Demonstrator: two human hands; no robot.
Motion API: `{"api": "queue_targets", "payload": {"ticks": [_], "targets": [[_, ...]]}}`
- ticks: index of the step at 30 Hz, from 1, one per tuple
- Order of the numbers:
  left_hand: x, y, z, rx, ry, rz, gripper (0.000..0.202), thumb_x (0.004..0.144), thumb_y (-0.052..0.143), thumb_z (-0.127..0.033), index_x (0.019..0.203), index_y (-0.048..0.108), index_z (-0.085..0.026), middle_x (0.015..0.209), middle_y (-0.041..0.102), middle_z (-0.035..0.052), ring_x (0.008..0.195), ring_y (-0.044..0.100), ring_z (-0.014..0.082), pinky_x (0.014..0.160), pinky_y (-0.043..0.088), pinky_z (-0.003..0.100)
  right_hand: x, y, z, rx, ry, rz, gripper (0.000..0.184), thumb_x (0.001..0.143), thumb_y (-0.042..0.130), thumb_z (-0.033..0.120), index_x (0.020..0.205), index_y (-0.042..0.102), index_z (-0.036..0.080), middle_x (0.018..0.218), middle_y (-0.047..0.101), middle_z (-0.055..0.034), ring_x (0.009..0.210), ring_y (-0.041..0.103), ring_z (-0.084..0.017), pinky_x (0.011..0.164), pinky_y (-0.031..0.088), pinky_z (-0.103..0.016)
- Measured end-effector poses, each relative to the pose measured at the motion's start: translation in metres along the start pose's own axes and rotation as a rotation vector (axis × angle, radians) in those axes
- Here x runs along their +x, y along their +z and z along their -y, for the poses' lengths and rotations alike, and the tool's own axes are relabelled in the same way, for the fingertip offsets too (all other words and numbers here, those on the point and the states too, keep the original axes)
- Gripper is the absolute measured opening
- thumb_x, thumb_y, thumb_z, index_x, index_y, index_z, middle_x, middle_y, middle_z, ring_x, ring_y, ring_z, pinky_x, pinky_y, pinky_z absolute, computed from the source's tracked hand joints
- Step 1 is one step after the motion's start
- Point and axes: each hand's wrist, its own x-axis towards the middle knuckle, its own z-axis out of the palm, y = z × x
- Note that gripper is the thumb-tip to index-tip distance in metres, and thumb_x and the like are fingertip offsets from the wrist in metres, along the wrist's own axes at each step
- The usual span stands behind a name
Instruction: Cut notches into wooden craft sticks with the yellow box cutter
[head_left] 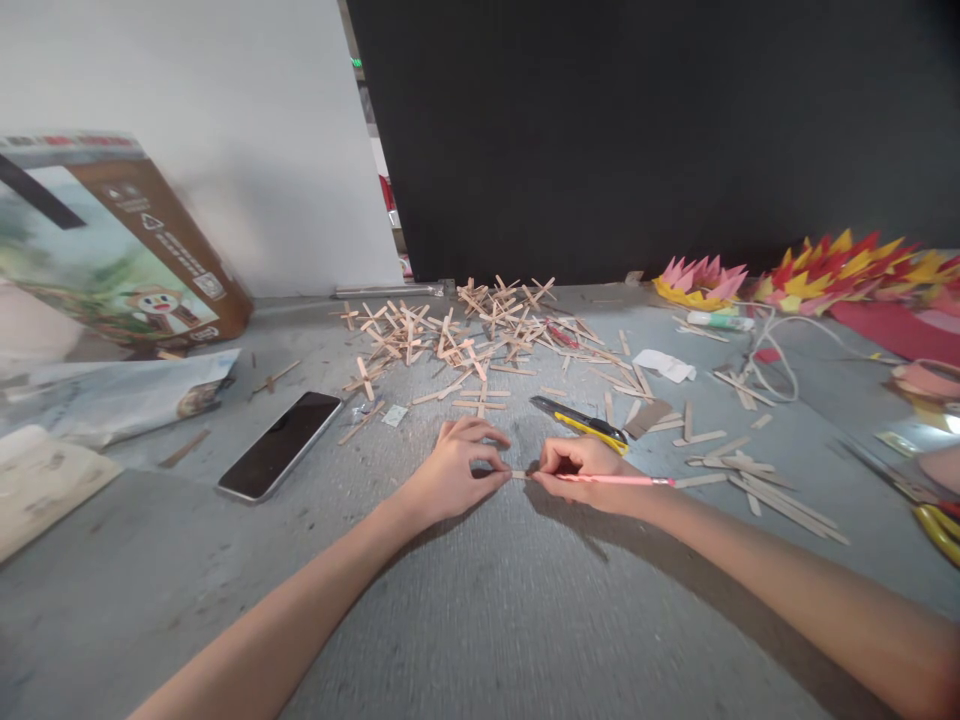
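Note:
In the middle of the grey table, my left hand [456, 468] has its thumb and forefinger closed at one end of a short flat wooden stick [519, 474]. My right hand [579, 462] grips a pink pencil [626, 480], its eraser end pointing right. The fingers cover the pencil's tip, right at the stick's other end. Just beyond the right hand lies a yellow and black utility knife [581, 422]. Farther back is a pile of wooden sticks joined into crosses [450, 340].
Loose sticks [784, 500] lie to the right, near yellow-handled scissors [937, 530]. On the left are a phone [281, 447] and a printed box [165, 250]. Folded paper flowers [697, 282], a glue stick [720, 320] and a white cable [787, 370] sit at the back right.

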Motion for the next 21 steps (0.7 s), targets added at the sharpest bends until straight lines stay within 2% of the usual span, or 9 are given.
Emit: {"api": "queue_targets", "payload": {"ticks": [21], "targets": [[0.0004,-0.0002,-0.0005,-0.003,-0.008,0.005,0.018,0.094,0.073,-0.034,0.079,0.078,-0.026,0.121,0.075,0.0022,0.124,0.060,0.0271,0.111,0.036,0.053,-0.0018,-0.0009,0.0035,0.014,0.029,0.001,0.036,0.093,0.069,0.055,0.081,0.058,0.023,0.063,0.061,0.0040,0.053,0.054,-0.012,0.050,0.038,-0.023]]}}
